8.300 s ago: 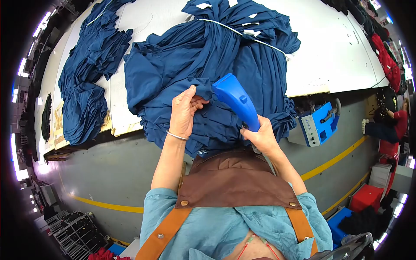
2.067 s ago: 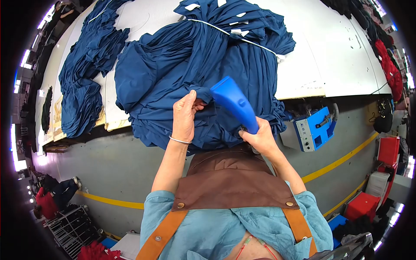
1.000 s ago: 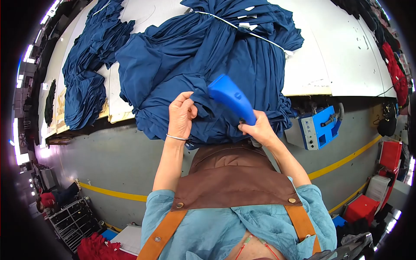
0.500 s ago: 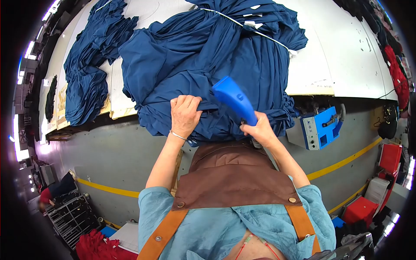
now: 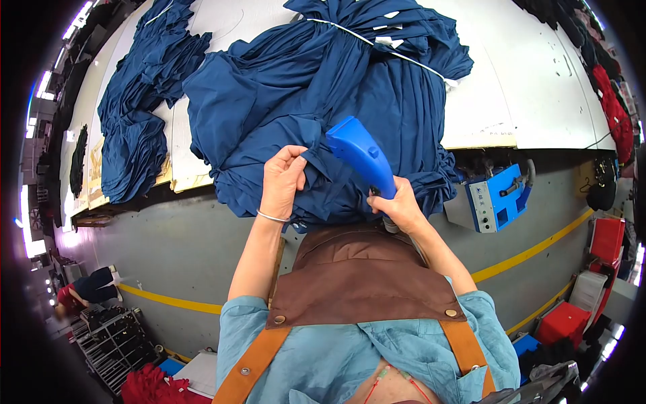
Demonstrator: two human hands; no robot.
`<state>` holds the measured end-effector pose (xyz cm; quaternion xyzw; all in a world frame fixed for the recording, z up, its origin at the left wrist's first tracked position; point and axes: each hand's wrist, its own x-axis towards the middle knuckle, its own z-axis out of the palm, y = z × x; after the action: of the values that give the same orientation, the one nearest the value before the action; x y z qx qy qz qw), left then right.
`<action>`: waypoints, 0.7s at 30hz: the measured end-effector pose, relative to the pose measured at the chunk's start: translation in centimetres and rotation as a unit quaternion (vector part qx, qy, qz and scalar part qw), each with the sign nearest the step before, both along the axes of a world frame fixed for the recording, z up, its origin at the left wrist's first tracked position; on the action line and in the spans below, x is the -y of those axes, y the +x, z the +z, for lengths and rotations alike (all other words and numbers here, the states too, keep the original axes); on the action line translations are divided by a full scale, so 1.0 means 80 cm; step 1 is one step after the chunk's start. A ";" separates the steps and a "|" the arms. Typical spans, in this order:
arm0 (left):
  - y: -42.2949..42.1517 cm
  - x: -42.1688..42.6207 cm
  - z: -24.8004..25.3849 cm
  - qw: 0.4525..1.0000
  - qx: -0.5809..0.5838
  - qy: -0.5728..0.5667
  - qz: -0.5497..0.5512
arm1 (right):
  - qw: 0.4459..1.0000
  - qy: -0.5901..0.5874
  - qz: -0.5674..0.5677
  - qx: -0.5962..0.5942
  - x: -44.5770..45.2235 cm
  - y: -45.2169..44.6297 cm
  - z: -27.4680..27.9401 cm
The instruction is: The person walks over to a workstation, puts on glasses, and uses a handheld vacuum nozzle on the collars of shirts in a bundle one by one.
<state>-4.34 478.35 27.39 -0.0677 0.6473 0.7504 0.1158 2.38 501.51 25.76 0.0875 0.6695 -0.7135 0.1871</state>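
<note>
A large heap of navy blue garments (image 5: 249,87), tied with a white cord, lies at the table's front edge. My left hand (image 5: 282,180) is closed at the near side of the heap, pinching a raised fold of navy fabric between thumb and fingers. Wrapped round the grip of a blue handheld trimmer (image 5: 363,151) is my right hand (image 5: 400,203). The trimmer's wide head points up and left, just right of the pinched fold. A hose runs from its lower end toward my apron. Whether the head touches the cloth I cannot tell.
Another navy garment bundle (image 5: 138,121) lies left on the white table (image 5: 501,81). A blue and grey machine box (image 5: 494,198) stands below the table's edge at right. Red bins (image 5: 564,323) are at lower right. A person (image 5: 91,286) is beside a metal rack (image 5: 121,340) at far left.
My left hand has turned from lying palm-down on the cloth to pinching a lifted fold. The trimmer has shifted slightly left. The person at far left shows more.
</note>
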 end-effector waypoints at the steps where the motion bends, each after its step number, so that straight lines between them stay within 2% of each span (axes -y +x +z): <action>1: -0.002 -0.002 0.002 1.000 0.006 0.025 0.008 | 1.000 0.006 0.008 0.001 0.003 -0.002 0.001; 4: -0.010 -0.002 0.005 0.997 0.017 0.073 0.019 | 1.000 0.017 0.020 0.001 0.004 -0.004 0.000; 5: -0.014 0.005 0.006 0.994 -0.086 -0.066 -0.019 | 1.000 0.000 -0.005 -0.002 0.002 -0.004 -0.005; 6: -0.016 0.013 0.006 0.960 -0.185 -0.203 -0.057 | 0.999 -0.018 -0.030 -0.004 -0.002 -0.002 -0.011; 7: -0.018 0.021 0.005 0.896 -0.278 -0.332 -0.094 | 0.998 -0.035 -0.056 -0.005 -0.006 0.001 -0.016; 8: -0.020 0.025 0.004 0.805 -0.364 -0.451 -0.128 | 0.995 -0.051 -0.083 -0.006 -0.010 0.004 -0.018; 9: -0.023 0.027 0.000 0.805 -0.365 -0.449 -0.130 | 0.995 -0.051 -0.086 -0.006 -0.013 0.007 -0.018; 11: -0.036 0.027 -0.017 0.934 -0.174 -0.276 -0.146 | 0.993 -0.037 -0.111 -0.011 -0.020 0.006 -0.010; 12: -0.041 0.026 -0.023 0.968 -0.072 -0.176 -0.161 | 0.992 -0.030 -0.124 -0.013 -0.024 0.005 -0.007; 13: -0.046 0.023 -0.024 0.984 0.035 -0.082 -0.155 | 0.990 -0.023 -0.138 -0.014 -0.026 0.005 -0.005; 14: -0.047 0.017 -0.025 0.985 0.094 -0.010 -0.143 | 0.989 -0.022 -0.142 -0.015 -0.026 0.006 -0.004; 17: -0.045 -0.001 -0.013 0.983 0.109 0.067 -0.134 | 0.994 0.052 -0.097 -0.024 -0.016 0.012 -0.003; 21: -0.042 -0.018 0.003 0.985 0.078 0.066 -0.139 | 0.991 0.077 -0.108 -0.029 -0.007 0.009 -0.002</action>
<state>-7.66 479.75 27.63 -0.0275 0.5882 0.7606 0.2735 3.14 502.07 25.61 0.1530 0.7138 -0.6784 0.0824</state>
